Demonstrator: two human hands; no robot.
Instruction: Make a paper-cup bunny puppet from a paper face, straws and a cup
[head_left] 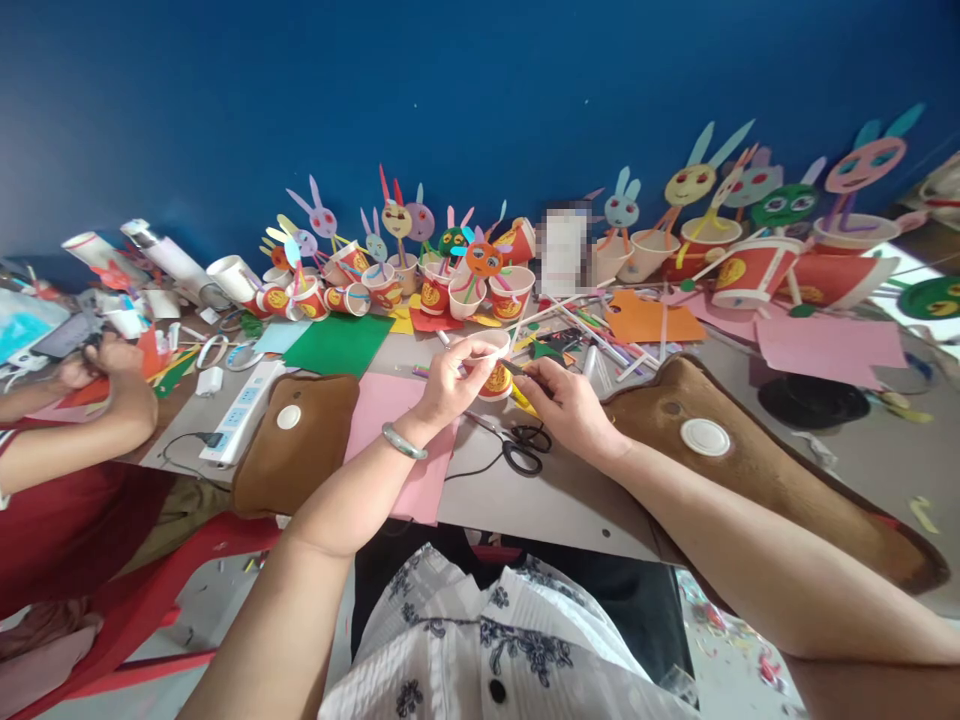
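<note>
In front of me, my left hand (pixel 450 388) pinches a red and white paper cup (pixel 496 384) with a yellow logo near its rim. A bracelet circles that wrist. From the cup's right side, my right hand (pixel 564 400) closes on a small thin dark thing (pixel 513 368) whose tip reaches the cup; its kind is too small to make out. Just below, black-handled scissors (pixel 522 458) lie on the table, their blades pointing toward the cup. Pink paper (pixel 401 440) lies under my left wrist.
Paper cups with rabbit-faced cutouts, such as an orange face (pixel 484 258), line the blue wall. Brown plush pads (pixel 296 435) flank my arms. A white power strip (pixel 244 412), green paper (pixel 337 345) and orange paper (pixel 654 318) lie around. Another person's hands (pixel 112 360) work at left.
</note>
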